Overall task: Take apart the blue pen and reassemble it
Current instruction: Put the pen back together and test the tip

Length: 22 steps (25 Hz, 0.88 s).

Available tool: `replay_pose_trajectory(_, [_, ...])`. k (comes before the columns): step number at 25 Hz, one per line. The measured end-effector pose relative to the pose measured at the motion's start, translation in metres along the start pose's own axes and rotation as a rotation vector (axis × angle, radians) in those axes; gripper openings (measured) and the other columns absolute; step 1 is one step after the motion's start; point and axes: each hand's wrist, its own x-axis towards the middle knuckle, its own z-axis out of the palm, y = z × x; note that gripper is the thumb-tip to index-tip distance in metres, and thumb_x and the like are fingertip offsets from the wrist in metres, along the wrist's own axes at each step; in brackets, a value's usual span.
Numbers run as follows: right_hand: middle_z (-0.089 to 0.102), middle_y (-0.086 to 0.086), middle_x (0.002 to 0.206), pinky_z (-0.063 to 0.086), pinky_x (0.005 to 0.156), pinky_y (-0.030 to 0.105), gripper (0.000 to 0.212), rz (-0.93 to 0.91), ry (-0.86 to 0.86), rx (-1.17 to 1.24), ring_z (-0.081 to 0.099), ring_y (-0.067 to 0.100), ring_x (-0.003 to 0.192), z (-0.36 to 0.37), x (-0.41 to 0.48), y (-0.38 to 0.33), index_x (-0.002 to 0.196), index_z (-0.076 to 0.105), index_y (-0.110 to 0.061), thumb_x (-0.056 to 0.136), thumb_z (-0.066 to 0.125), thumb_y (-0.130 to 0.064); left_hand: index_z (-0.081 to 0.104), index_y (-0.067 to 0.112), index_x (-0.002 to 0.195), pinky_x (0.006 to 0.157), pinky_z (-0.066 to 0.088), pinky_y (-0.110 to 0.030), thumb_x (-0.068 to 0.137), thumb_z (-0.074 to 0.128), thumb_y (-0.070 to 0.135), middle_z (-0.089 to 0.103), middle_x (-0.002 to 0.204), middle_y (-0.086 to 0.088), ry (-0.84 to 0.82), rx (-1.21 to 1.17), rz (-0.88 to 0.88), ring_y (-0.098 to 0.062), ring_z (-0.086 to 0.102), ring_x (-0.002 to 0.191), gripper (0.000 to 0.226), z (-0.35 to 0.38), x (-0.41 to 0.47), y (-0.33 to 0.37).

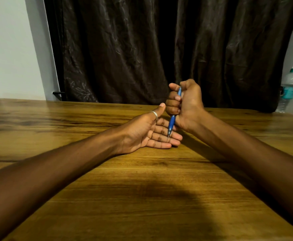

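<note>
My right hand (185,105) is closed in a fist around the blue pen (171,122), holding it nearly upright with the thumb at its top end. The pen's metal tip points down and sits over the fingers of my left hand (149,133). That left hand lies palm up and flat on the wooden table (142,188), fingers apart and stretched toward the right, a silver ring on its thumb. The middle of the pen is hidden inside my right fist.
A dark curtain (159,49) hangs behind the table's far edge. A clear water bottle with a teal label (289,89) stands at the far right, beyond the table. A pale wall is at the left.
</note>
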Motion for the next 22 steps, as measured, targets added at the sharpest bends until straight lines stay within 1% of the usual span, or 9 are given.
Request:
replay_pose_trajectory(4, [0.031,-0.006,0.048,0.018,0.031,0.018,0.026,0.035,-0.054,0.041,0.023,0.007,0.036,-0.0024,0.0000,-0.0021,0.092,0.056,-0.012,0.095,0.037,-0.029,0.064,0.003,0.116,0.079,0.062,-0.031,0.098,0.027,0.066,0.076,0.112,-0.019,-0.014,-0.002,0.005,-0.028,0.075,0.103,0.075,-0.0014,0.0002,-0.0003])
replay_pose_trajectory(7, [0.030,-0.007,0.048,0.017,0.032,0.019,0.024,0.027,-0.063,0.049,0.022,0.007,0.036,-0.0029,-0.0003,-0.0035,0.090,0.057,-0.012,0.092,0.037,-0.025,0.064,0.003,0.118,0.078,0.062,-0.031,0.098,0.028,0.066,0.076,0.112,-0.019,-0.031,-0.005,0.003,-0.029,0.074,0.104,0.075,-0.0024,0.0000,-0.0003])
replay_pose_trajectory(10, [0.029,-0.007,0.048,0.016,0.032,0.019,0.024,0.010,-0.065,0.045,0.021,0.007,0.036,-0.0029,0.0000,-0.0040,0.089,0.057,-0.012,0.091,0.036,-0.024,0.064,0.004,0.119,0.081,0.062,-0.031,0.101,0.030,0.059,0.076,0.113,-0.019,-0.036,-0.005,0.002,-0.028,0.074,0.105,0.068,-0.0031,-0.0004,0.0000])
replay_pose_trajectory(14, [0.029,-0.007,0.047,0.016,0.031,0.018,0.024,0.006,-0.063,0.050,0.020,0.007,0.036,-0.0030,0.0018,-0.0054,0.086,0.056,-0.012,0.090,0.036,-0.024,0.066,0.005,0.116,0.084,0.061,-0.031,0.107,0.036,0.037,0.076,0.112,-0.018,-0.022,-0.039,-0.003,-0.026,0.075,0.103,0.045,-0.0016,0.0001,0.0004])
replay_pose_trajectory(16, [0.028,-0.008,0.046,0.016,0.031,0.018,0.023,0.004,-0.055,0.049,0.020,0.007,0.035,-0.0029,0.0020,-0.0057,0.085,0.055,-0.013,0.090,0.035,-0.024,0.066,0.006,0.116,0.084,0.061,-0.030,0.106,0.041,0.027,0.076,0.113,-0.018,-0.029,-0.039,0.003,-0.025,0.075,0.102,0.034,-0.0016,0.0006,0.0000])
replay_pose_trajectory(18, [0.028,-0.008,0.046,0.015,0.031,0.018,0.022,0.001,-0.046,0.044,0.020,0.007,0.035,-0.0025,0.0022,-0.0059,0.085,0.055,-0.013,0.090,0.035,-0.023,0.064,0.005,0.120,0.085,0.060,-0.030,0.102,0.048,0.015,0.075,0.116,-0.017,-0.060,-0.019,0.020,-0.024,0.074,0.104,0.026,-0.0028,0.0005,-0.0007])
replay_pose_trajectory(19, [0.028,-0.008,0.046,0.015,0.031,0.018,0.022,0.001,-0.042,0.042,0.020,0.007,0.035,-0.0024,0.0021,-0.0062,0.085,0.054,-0.013,0.090,0.035,-0.023,0.062,0.004,0.123,0.086,0.060,-0.030,0.099,0.052,0.006,0.075,0.118,-0.017,-0.083,-0.002,0.033,-0.024,0.074,0.106,0.027,-0.0040,-0.0002,-0.0012])
replay_pose_trajectory(22, [0.029,-0.008,0.045,0.015,0.031,0.017,0.021,-0.001,-0.030,0.044,0.020,0.007,0.034,-0.0022,0.0024,-0.0076,0.084,0.054,-0.013,0.090,0.035,-0.022,0.056,0.005,0.130,0.093,0.058,-0.032,0.087,0.058,-0.019,0.071,0.125,-0.016,-0.174,0.062,0.072,-0.023,0.069,0.116,0.050,-0.0083,-0.0019,-0.0032])
